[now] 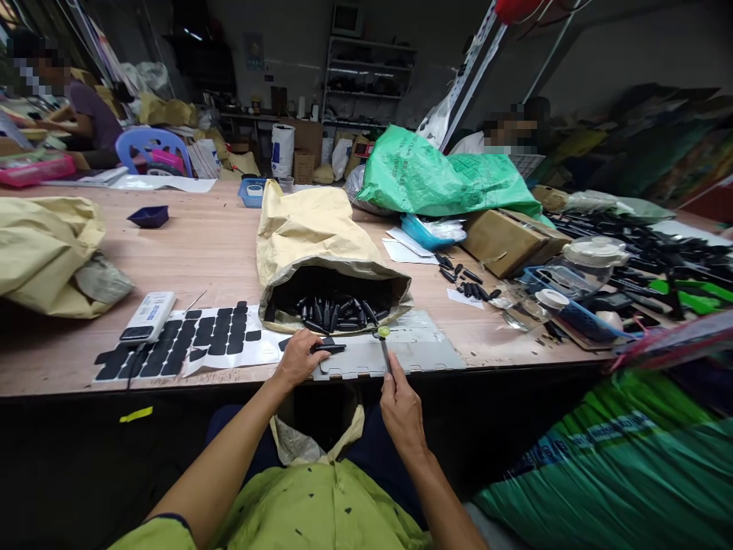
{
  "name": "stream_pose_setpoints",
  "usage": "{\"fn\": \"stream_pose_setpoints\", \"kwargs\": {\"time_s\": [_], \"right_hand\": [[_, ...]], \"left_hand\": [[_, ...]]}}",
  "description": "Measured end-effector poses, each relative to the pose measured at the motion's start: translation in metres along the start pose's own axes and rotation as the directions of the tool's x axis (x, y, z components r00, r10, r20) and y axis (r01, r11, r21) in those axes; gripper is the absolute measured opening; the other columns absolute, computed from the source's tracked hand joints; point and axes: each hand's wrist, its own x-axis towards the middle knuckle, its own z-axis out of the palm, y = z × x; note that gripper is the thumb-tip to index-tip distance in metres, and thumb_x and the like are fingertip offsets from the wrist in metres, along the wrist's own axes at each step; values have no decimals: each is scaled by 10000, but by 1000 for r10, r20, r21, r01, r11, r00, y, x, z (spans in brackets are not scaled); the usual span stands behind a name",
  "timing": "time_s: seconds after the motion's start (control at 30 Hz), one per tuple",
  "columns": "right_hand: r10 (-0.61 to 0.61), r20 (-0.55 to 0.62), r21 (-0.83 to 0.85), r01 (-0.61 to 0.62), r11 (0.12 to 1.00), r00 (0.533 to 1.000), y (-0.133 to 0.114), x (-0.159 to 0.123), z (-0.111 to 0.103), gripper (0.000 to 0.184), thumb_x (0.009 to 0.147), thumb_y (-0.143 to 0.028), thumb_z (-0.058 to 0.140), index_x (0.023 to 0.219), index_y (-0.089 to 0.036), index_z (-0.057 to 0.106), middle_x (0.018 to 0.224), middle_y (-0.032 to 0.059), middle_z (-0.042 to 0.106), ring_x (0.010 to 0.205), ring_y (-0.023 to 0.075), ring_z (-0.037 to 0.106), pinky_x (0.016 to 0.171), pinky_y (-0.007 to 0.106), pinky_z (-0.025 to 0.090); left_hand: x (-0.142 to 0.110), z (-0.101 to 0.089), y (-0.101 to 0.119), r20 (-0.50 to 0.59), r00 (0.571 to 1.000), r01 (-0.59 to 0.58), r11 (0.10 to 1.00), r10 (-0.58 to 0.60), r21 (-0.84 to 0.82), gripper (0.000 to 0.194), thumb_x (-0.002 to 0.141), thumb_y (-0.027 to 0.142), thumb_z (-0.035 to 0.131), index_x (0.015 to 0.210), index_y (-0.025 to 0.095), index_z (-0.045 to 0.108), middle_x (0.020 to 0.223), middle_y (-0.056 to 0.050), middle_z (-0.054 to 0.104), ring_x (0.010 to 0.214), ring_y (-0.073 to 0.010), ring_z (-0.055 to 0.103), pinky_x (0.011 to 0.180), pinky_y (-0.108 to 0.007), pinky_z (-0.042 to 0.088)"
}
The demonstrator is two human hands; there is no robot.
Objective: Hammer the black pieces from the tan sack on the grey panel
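Note:
My left hand (298, 357) is closed on a slim black plastic piece (332, 347), low over the table edge. My right hand (402, 409) grips a thin dark tool (385, 351) with a round yellow-green head, too small to name for sure. Both hands are above a grey sheet (421, 351) lying along the front edge. Just beyond them an open paper sack (309, 221) rests on its side, its mouth facing me. Inside its mouth lie several black plastic pieces (335, 313) of similar look. Another open sack (358, 424) sits below, between my legs.
A white device (147, 317) and a sheet of black stickers (221, 328) lie to the left. At the right are loose black parts (473, 286), a cardboard box (504, 241), a clear jar (589, 263) and a green sack (440, 176). Two other people sit farther back.

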Motion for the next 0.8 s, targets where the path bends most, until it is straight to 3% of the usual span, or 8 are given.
{"fn": "stream_pose_setpoints", "kwargs": {"time_s": [0.13,0.23,0.33,0.53,0.63,0.8], "right_hand": [[-123,93,86,115,990,988,-17,-14,0,516,950,-303,345,1442,-190,453,1060,72,722,964,184,679,829,268,533],[-209,138,147,189,971,968,-29,-22,5,493,956,-288,355,1425,-200,477,1220,76,674,1100,185,640,917,281,515],[-278,103,170,259,951,955,-35,-24,9,492,957,-256,358,1437,-209,459,1368,73,576,1214,182,575,995,287,477],[-232,204,134,208,969,951,-35,-23,12,483,963,-248,338,1426,-221,474,1368,50,578,1235,174,559,1048,299,436],[-204,197,155,175,972,959,-37,-23,10,485,964,-269,351,1431,-211,466,1375,61,571,1233,183,561,1021,296,459],[-295,165,190,263,946,941,-47,-25,11,495,953,-246,367,1440,-230,451,1395,53,553,1245,182,551,1032,310,456]], "left_hand": [[0,2,-2,0,1000,2,1000,-2,-9,89,760,216,738,818,172,686,772,-22,598,796,-173,534,774,-313,434],[0,3,-3,-1,1000,-2,1000,2,-24,72,769,216,731,818,181,694,765,-17,595,800,-171,533,777,-311,431],[0,3,-3,-2,1000,-5,999,5,-34,44,778,213,721,804,187,698,752,-11,583,797,-167,526,769,-305,428],[-1,4,-2,-8,1000,14,999,-14,-37,55,772,203,727,815,177,703,736,-11,569,786,-167,515,766,-308,429],[-1,4,-1,-7,1000,12,999,-13,-43,23,782,202,714,793,185,704,741,-13,570,791,-167,515,767,-308,428],[-1,3,-1,10,1000,25,998,-24,-51,42,771,213,727,802,192,707,742,-10,565,793,-168,514,756,-305,428]]}}
